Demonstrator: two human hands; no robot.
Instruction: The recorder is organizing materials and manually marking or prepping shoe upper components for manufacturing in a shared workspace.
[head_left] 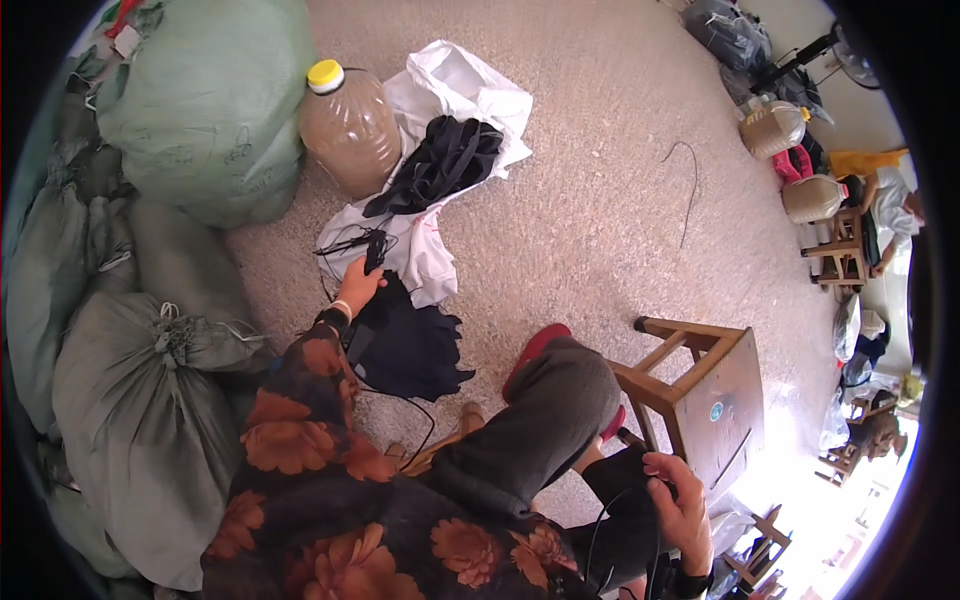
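Observation:
My left hand (358, 287) is closed round one end of a bundle of thin black cords (376, 248), low over the floor. Just past it lies a crumpled white sack (470, 80) with a heap of flat black straps (445, 165) on top. Beside my left wrist a ragged piece of dark cloth (415, 345) is spread on the floor. Near my right knee, my right hand (682, 508) has its fingers curled on a thin black cord (600, 530), which loops down over my dark trousers. What lies inside that palm is partly hidden.
Bulging green sacks (150, 440) crowd my left side. A large plastic jug (350, 135) with a yellow cap stands by the white sack. A wooden stool (715, 400) is at my right. Farther right are more jugs (772, 130), stools and another person (890, 215).

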